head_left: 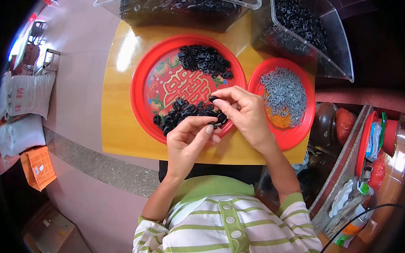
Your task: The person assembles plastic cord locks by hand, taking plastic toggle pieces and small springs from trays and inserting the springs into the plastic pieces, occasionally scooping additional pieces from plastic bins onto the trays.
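Over the front rim of a round red tray [140, 88], my two hands work close together. My right hand [248, 115] pinches a small black plastic piece [213, 99] between thumb and fingertips. Lower and to the left, my left hand [188, 140] is closed on another small black plastic piece [214, 124], from which a bit of grey metal seems to stick out. Inside the tray lie a far heap of flat black pieces with holes [203, 59] and a near heap of rounder black pieces [180, 110], partly covered by my left hand.
Right of the tray, a smaller red tray [298, 139] holds many small grey metal screws [284, 93]. Two clear bins of black parts, one behind [184, 14] and one at back right [339, 59], border the yellow table [121, 130]. White sacks [31, 95] stand at the left.
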The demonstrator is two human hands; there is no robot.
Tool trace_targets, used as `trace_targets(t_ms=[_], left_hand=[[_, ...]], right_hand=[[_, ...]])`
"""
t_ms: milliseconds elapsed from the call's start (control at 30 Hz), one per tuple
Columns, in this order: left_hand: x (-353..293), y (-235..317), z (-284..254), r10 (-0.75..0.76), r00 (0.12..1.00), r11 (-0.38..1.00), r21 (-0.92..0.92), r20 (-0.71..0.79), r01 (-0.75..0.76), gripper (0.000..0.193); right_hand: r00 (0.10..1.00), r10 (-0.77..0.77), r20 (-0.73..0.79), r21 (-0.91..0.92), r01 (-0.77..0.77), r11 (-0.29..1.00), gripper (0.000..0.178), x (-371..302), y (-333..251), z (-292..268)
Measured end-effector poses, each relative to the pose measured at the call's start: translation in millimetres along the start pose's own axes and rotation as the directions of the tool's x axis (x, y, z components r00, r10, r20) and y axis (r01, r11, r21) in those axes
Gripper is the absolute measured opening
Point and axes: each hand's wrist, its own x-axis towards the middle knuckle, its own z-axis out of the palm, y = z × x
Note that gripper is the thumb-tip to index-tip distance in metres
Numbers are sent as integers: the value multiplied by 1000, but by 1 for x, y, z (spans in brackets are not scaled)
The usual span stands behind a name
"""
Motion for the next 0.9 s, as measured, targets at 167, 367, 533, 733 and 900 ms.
trace_targets(t_ms=[167,367,533,733,900], left_hand=[[8,11,10,63,997,998,-18,-43,-64,16],[18,11,16,94,994,994,70,-63,-89,15],[19,10,19,93,994,990,113,-52,-87,15],[20,9,23,107,993,982,161,-39,-100,16],[21,7,25,88,996,989,121,-25,-84,17]], right_hand=[[947,315,58,632,-279,723,21,-7,-7,-16],[936,346,62,696,-289,657,22,-20,-8,-19],[944,324,67,710,-273,650,21,-24,-9,-19],[962,264,64,659,-240,713,22,-29,-5,-20],[967,253,32,638,-214,740,22,-31,-9,-19]])
